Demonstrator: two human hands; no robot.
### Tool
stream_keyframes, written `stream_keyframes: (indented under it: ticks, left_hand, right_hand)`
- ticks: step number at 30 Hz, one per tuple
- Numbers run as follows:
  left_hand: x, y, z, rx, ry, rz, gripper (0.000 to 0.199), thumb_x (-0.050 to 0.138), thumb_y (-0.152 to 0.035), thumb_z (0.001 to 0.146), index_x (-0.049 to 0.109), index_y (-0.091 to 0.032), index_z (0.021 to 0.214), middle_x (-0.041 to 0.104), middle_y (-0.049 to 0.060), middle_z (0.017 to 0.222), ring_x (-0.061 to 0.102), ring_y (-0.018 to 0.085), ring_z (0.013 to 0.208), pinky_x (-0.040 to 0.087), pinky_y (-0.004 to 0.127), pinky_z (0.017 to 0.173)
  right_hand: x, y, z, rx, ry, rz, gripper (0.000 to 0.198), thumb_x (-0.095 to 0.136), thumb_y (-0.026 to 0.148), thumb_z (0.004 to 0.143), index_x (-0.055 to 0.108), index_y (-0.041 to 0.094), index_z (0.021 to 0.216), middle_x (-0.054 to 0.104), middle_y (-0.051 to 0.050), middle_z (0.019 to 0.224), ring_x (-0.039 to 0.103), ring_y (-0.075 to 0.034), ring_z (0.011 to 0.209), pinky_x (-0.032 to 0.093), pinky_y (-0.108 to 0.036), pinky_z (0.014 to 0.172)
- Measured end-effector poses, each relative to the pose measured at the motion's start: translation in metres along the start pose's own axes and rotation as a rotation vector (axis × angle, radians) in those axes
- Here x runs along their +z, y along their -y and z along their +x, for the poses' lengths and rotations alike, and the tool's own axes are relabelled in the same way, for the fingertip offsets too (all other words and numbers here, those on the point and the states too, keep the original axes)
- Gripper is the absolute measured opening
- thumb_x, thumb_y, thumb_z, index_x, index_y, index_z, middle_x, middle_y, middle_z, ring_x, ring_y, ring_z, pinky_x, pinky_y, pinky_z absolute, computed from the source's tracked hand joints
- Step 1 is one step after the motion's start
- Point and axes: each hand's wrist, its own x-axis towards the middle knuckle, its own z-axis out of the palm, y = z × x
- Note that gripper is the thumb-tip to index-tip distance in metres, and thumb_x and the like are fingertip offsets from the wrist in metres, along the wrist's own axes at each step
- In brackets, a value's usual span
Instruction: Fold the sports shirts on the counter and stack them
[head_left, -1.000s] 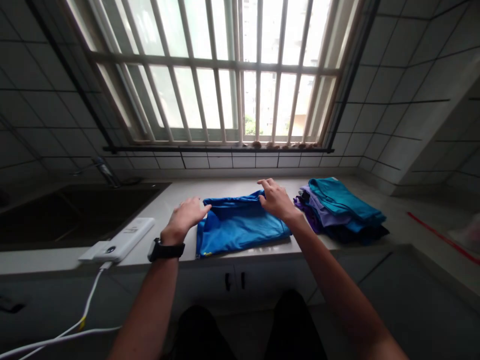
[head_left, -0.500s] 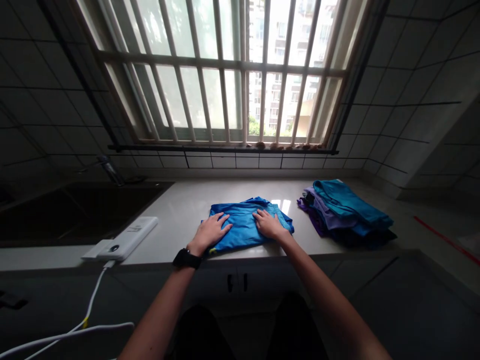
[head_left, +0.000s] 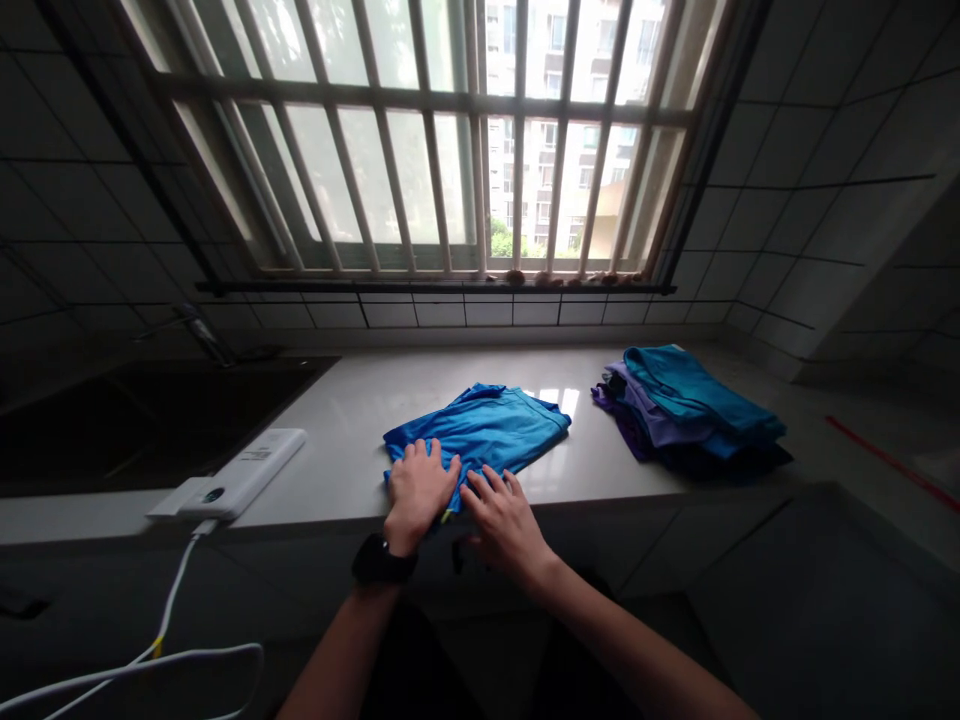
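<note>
A blue garment [head_left: 487, 425] lies folded on the counter, turned at a slant, with a band like a waistband along its far right side. Its near corner, marked by a small yellow-green patch, reaches the counter's front edge. My left hand [head_left: 420, 490], with a black watch at the wrist, rests flat on the near left part of the cloth, fingers stretched. Beside it, my right hand [head_left: 510, 525] is at the near edge of the garment with fingers apart, the fingertips on the cloth. Its thumb hangs lower, in front of the counter edge, partly in shadow.
To the right sits a stack of folded clothes [head_left: 690, 405] in teal, lilac and dark purple. On the left are a white power bank [head_left: 251, 470] with a cable [head_left: 176, 590], and a dark sink [head_left: 150, 420] with a tap [head_left: 204, 335]. A barred window [head_left: 450, 180] is behind.
The garment has turned, its near corner now toward me. My right hand has moved left and nearer, from the garment's right side to its front edge. My left hand has shifted slightly nearer.
</note>
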Motion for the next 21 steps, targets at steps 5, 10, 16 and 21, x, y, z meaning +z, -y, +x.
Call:
stream_keyframes:
  ticks: [5, 10, 16, 21]
  left_hand:
    - [-0.007, -0.001, -0.028, 0.005, -0.045, 0.03, 0.054, 0.04, -0.048, 0.1, 0.077, -0.01, 0.108, 0.074, 0.023, 0.107, 0.069, 0.036, 0.105, 0.056, 0.044, 0.083]
    - [-0.006, 0.039, -0.051, 0.273, -0.044, -0.158, 0.046, 0.056, -0.061, 0.094, 0.08, -0.023, 0.099, 0.072, 0.015, 0.12, 0.068, 0.033, 0.112, 0.055, 0.046, 0.096]
    - [0.039, 0.085, -0.059, 0.709, -0.161, -0.255, 0.07, 0.072, -0.024, 0.087, 0.053, -0.03, 0.153, 0.057, 0.011, 0.155, 0.051, 0.03, 0.146, 0.047, 0.046, 0.115]
    - [0.048, 0.091, -0.056, 0.731, -0.354, -0.316, 0.047, 0.043, -0.004, 0.097, 0.073, -0.025, 0.127, 0.078, 0.009, 0.121, 0.071, 0.021, 0.116, 0.055, 0.036, 0.101]
  right_hand:
    - [-0.004, -0.011, -0.001, 0.049, -0.06, -0.036, 0.023, 0.062, 0.015, 0.092, 0.068, 0.021, 0.113, 0.071, -0.012, 0.116, 0.061, -0.029, 0.124, 0.035, -0.048, 0.122]
    - [-0.028, -0.043, -0.024, 0.13, -0.112, 0.003, 0.031, 0.049, -0.001, 0.083, 0.068, 0.021, 0.095, 0.071, -0.009, 0.098, 0.067, -0.024, 0.099, 0.042, -0.045, 0.114]
    - [-0.018, -0.065, -0.044, -0.149, -0.161, -0.03, 0.071, 0.048, -0.006, 0.082, 0.055, 0.023, 0.147, 0.057, -0.013, 0.152, 0.049, -0.028, 0.145, 0.032, -0.054, 0.124]
    - [-0.008, -0.061, -0.042, -0.257, -0.159, 0.049, 0.044, 0.051, 0.004, 0.095, 0.07, 0.025, 0.129, 0.073, -0.011, 0.128, 0.066, -0.025, 0.123, 0.049, -0.045, 0.11]
